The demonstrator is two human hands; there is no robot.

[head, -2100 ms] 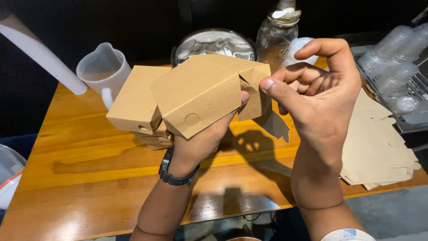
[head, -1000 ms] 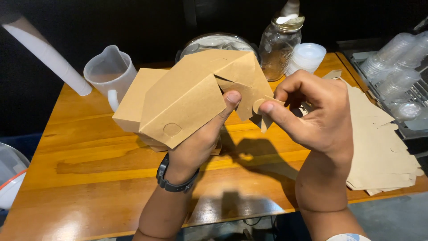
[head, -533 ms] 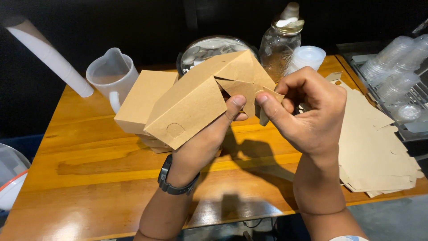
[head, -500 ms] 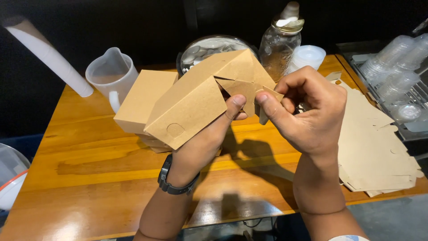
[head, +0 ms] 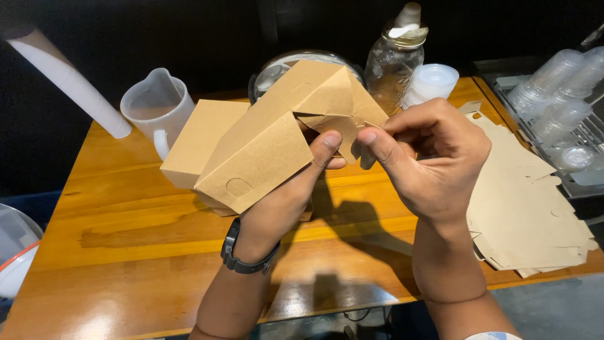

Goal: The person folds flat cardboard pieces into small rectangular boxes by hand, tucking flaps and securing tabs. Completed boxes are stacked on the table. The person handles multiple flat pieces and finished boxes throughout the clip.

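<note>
Above a glossy orange-brown wooden table point(head: 113, 252), seen from the head camera, two bare hands work a brown cardboard box point(head: 277, 148) held in the air at the middle of the scene. The left hand point(head: 286, 195), with a dark watch point(head: 242, 255) on its wrist, grips the box from beneath, thumb pressed up against the box's right edge. The right hand point(head: 434, 160) has its fingers curled closed, thumb and forefinger pinching a small cardboard flap point(head: 355, 141) at the box's right end.

Behind the held box, a second folded cardboard box point(head: 195, 141) rests on the table. Far left stands a translucent plastic jug point(head: 157, 107), with a white tube point(head: 69, 82) leaning beside it. At the far middle, a round glass lid or bowl point(head: 277, 66) shows partly behind the box, and a glass jar point(head: 393, 60) stands just right of it, beside a stack of white lids point(head: 434, 82). On the right side of the table lies a pile of flat cardboard blanks point(head: 522, 201). Farther right, a tray holds clear plastic cups point(head: 557, 88) on their sides. Behind the table the room is dark. Hand shadows fall on the shiny wood near the person.
</note>
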